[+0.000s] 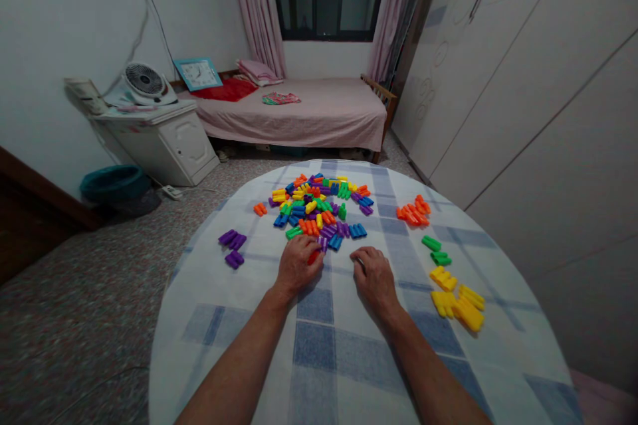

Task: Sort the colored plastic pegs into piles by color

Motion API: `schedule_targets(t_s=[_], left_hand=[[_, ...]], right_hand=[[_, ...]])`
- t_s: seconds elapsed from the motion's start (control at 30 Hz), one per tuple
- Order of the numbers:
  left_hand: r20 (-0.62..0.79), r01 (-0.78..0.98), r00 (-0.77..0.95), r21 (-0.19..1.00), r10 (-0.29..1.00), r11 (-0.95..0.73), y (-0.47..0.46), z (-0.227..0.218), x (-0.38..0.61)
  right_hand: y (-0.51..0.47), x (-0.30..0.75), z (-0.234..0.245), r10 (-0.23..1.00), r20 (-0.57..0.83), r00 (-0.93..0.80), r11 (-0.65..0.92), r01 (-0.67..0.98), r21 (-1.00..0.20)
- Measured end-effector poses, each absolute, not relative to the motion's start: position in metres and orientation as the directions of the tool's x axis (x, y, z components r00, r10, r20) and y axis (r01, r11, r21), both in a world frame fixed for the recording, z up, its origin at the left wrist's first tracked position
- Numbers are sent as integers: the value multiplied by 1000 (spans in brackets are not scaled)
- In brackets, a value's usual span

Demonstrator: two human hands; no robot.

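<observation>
My left hand point(299, 263) is closed at the near edge of a mixed pile of plastic building blocks point(312, 206). An orange-red block point(314, 256) shows between its thumb and fingers. Right beside it lies a purple block point(323, 244). To the right, my right hand point(373, 277) rests low over the tablecloth, fingers loosely bent and thumb apart, with nothing visible in it. Blue blocks point(357, 231) lie just beyond its fingertips. Purple blocks point(233, 239) form a small group on the left. On the right are separate orange point(413, 212), green point(436, 250) and yellow blocks point(468, 312).
A checked blue and white cloth covers the round table point(359, 358). Beyond stand a bed point(319, 113) and, at left, a white cabinet point(184, 146) with a fan point(147, 83). A teal-lined bin point(114, 182) sits on the floor. A wardrobe point(538, 113) lines the right side.
</observation>
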State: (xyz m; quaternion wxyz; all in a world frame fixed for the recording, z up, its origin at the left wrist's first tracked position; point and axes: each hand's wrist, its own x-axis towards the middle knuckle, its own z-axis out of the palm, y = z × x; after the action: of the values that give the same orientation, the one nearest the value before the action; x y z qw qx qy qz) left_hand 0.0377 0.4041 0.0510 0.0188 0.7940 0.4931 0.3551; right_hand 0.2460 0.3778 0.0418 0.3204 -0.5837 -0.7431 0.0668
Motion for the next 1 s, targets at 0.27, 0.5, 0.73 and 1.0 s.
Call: schedule_targets(t_s=[0.27, 0.5, 0.73, 1.0], left_hand=[[501, 641, -217, 721, 838, -265, 408, 45, 28], [434, 589, -457, 802, 776, -101, 434, 52, 2], [417, 879, -207, 477, 885, -19, 485, 74, -5], [319, 921, -81, 386, 944, -51, 505, 59, -7]], right_hand=[[380, 250, 42, 917, 381, -117, 318, 791, -522], [380, 250, 41, 919, 378, -115, 323, 768, -552], [380, 250, 41, 916, 385, -110, 324, 768, -552], [381, 247, 41, 910, 405, -89, 319, 775, -546]])
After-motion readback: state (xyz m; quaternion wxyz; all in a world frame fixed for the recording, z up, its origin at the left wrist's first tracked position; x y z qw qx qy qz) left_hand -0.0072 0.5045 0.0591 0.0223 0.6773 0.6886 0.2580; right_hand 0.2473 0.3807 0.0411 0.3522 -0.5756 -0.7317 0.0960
